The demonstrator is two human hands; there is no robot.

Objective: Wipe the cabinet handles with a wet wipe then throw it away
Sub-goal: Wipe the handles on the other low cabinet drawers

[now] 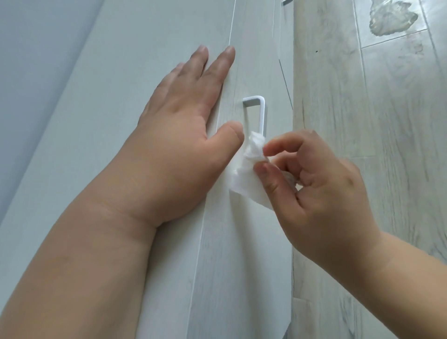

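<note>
Pinching a crumpled white wipe (251,154) against the bar of the white handle (334,113), the right hand (314,191) held it between thumb and forefinger. The left hand (183,125) lay flat, fingers straight, on the cabinet door (135,48) just beside the handle. Pale wood floor (362,121) showed at right.

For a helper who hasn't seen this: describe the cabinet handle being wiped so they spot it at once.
Start at the pale cabinet front where the left hand lies flat. Just right of its thumb is a white bar handle. Unlike the other handle, cut off at the top edge, it has a crumpled wet wipe pinched against it by the right hand.
</note>
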